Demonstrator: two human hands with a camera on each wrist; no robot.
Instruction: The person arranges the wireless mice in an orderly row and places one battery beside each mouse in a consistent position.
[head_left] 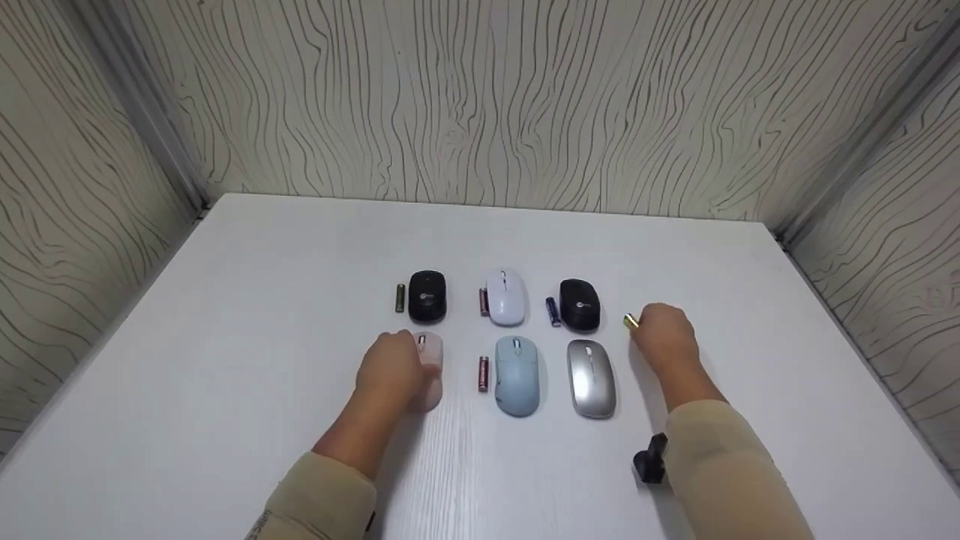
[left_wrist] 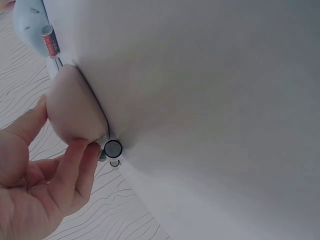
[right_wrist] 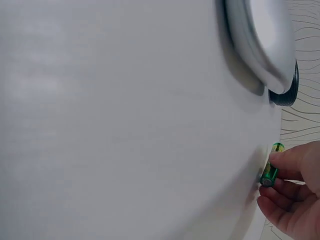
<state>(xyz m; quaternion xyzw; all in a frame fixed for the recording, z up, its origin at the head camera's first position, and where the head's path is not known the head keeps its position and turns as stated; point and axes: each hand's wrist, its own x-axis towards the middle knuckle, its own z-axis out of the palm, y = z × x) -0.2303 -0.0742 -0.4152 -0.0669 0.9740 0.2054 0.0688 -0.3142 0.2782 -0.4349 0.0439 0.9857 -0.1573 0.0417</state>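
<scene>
My left hand holds a pink computer mouse by its sides, at the left end of the front row. In the left wrist view, thumb and fingers straddle the mouse, and a battery end shows right by the fingertips; the hand hides that battery in the head view. On the right, my right hand pinches a green and yellow battery between thumb and fingers, close over the white table. A silver mouse lies to the left of that hand.
Behind stand a black mouse, a white mouse and another black mouse, each with a battery at its left. A light blue mouse lies mid-front beside a red battery. Wood-patterned panels enclose the table.
</scene>
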